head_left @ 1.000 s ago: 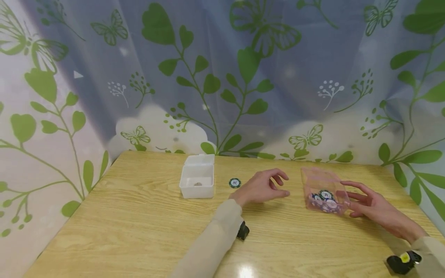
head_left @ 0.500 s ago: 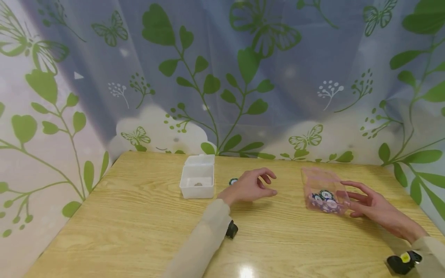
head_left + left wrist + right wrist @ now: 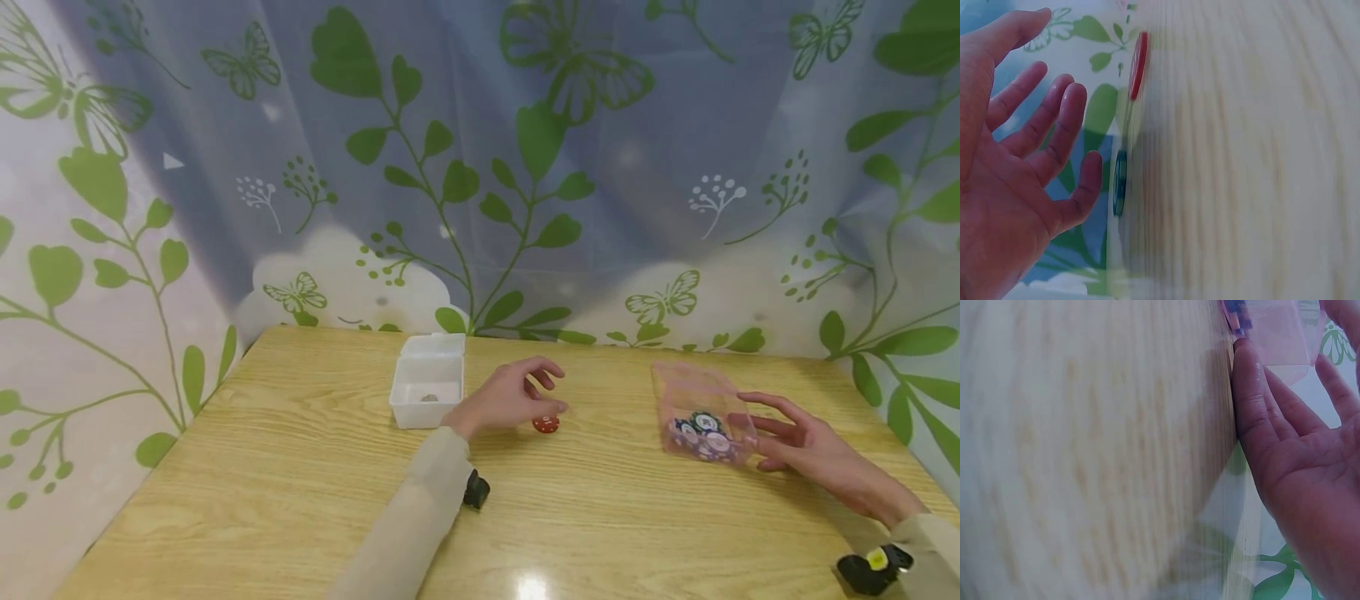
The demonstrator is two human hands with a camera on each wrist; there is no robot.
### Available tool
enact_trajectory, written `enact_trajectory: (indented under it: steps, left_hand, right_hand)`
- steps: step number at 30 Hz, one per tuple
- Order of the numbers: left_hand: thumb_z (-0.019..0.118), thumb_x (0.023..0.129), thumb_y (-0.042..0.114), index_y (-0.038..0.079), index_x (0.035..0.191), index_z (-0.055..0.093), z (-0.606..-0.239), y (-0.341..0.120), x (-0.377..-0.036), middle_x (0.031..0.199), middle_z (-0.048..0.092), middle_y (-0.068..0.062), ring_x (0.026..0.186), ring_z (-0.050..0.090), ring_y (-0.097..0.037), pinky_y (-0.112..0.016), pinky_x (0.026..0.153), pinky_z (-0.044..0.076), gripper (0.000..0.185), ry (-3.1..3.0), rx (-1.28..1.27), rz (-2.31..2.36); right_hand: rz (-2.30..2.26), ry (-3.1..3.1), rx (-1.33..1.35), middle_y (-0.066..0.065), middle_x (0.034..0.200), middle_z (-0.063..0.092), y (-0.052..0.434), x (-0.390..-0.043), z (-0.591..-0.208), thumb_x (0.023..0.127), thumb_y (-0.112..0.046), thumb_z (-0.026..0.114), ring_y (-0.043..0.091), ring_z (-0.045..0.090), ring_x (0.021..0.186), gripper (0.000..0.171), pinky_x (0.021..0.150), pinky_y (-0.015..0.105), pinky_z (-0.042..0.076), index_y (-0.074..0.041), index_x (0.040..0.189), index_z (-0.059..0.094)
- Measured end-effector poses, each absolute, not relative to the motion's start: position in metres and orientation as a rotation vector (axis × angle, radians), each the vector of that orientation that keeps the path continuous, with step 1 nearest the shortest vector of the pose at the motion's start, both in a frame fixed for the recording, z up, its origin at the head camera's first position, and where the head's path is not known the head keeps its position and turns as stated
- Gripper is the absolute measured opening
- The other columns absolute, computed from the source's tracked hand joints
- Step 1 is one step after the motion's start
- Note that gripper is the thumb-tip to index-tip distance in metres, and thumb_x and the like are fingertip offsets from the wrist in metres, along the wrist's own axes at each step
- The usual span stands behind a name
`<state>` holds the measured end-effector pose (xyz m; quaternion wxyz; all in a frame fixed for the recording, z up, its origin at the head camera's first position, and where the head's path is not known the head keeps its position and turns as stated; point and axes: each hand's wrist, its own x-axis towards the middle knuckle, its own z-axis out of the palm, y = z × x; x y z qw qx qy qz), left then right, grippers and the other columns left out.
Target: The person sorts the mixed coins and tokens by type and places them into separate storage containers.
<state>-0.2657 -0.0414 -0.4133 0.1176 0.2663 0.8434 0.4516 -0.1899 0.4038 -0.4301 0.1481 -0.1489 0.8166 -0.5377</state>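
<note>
My left hand hovers just above the table, fingers loosely bent and holding nothing. In the head view a red poker chip lies flat below its thumb, partly covered. The left wrist view shows the red chip edge-on, apart from the fingers, and a green poker chip nearer the fingertips; the hand hides that green chip from the head view. At the right, my right hand rests beside a translucent pink box with its fingers against the box's right side. Several blue, green and purple chips lie inside.
A white box with its lid raised stands left of the left hand and holds a small roundish object. The wooden table ends at a patterned curtain behind.
My left hand has moved leftward over the table, toward the white box. It uncovers the red chip and now covers the green one. My right hand and the pink box stay put.
</note>
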Motion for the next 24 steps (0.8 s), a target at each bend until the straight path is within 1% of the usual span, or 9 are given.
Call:
enact_trajectory:
  steps: [2, 13, 17, 20, 22, 24]
  left_hand:
    - [0.080, 0.089, 0.033, 0.017, 0.133, 0.062, -0.414, -0.046, -0.267, 0.123, 0.064, -0.010, 0.090, 0.068, -0.010, -0.027, 0.076, 0.056, 0.050, 2.479, 0.752, 1.330]
    - [0.079, 0.090, 0.030, 0.013, 0.132, 0.063, -0.413, -0.063, -0.273, 0.123, 0.066, -0.013, 0.093, 0.069, -0.014, -0.033, 0.085, 0.055, 0.048, 2.570, 0.698, 1.319]
    - [0.080, 0.088, 0.029, 0.013, 0.132, 0.064, -0.413, -0.061, -0.273, 0.126, 0.066, -0.010, 0.103, 0.066, -0.019, -0.034, 0.092, 0.053, 0.049, 2.562, 0.756, 1.216]
    - [0.082, 0.086, 0.031, 0.016, 0.132, 0.065, -0.412, -0.058, -0.272, 0.131, 0.064, -0.008, 0.112, 0.062, -0.024, -0.036, 0.097, 0.049, 0.050, 2.587, 0.808, 1.106]
    - [0.082, 0.085, 0.033, 0.018, 0.131, 0.067, -0.412, -0.057, -0.271, 0.134, 0.062, -0.007, 0.116, 0.058, -0.026, -0.039, 0.100, 0.048, 0.050, 2.598, 0.819, 1.050]
    - [0.083, 0.084, 0.036, 0.022, 0.130, 0.068, -0.412, -0.055, -0.270, 0.138, 0.059, -0.006, 0.123, 0.054, -0.027, -0.044, 0.104, 0.045, 0.050, 2.615, 0.815, 0.989]
  right_hand:
    - [-1.545, 2.350, -0.421, -0.034, 0.135, 0.058, 0.404, -0.189, -0.430, 0.108, -0.010, 0.050, -0.007, 0.064, 0.113, 0.057, 0.081, 0.031, 0.060, -0.017, 0.160, 0.026]
    - [-1.530, 2.369, -0.400, -0.035, 0.134, 0.058, 0.405, -0.189, -0.430, 0.108, -0.011, 0.050, -0.007, 0.064, 0.113, 0.058, 0.081, 0.031, 0.060, -0.018, 0.160, 0.025]
    - [-1.534, 2.372, -0.401, -0.035, 0.134, 0.058, 0.405, -0.189, -0.430, 0.108, -0.010, 0.050, -0.006, 0.065, 0.112, 0.058, 0.081, 0.031, 0.060, -0.018, 0.160, 0.025]
    - [-1.536, 2.361, -0.407, -0.034, 0.135, 0.058, 0.404, -0.189, -0.430, 0.108, -0.010, 0.050, -0.008, 0.063, 0.114, 0.058, 0.082, 0.031, 0.059, -0.018, 0.160, 0.025]
    - [-1.528, 2.362, -0.404, -0.034, 0.135, 0.058, 0.404, -0.190, -0.430, 0.108, -0.011, 0.050, -0.008, 0.063, 0.114, 0.058, 0.082, 0.031, 0.059, -0.018, 0.160, 0.025]
    - [-1.515, 2.375, -0.384, -0.035, 0.134, 0.057, 0.404, -0.190, -0.429, 0.109, -0.012, 0.050, -0.005, 0.065, 0.112, 0.058, 0.081, 0.031, 0.059, -0.019, 0.160, 0.025]
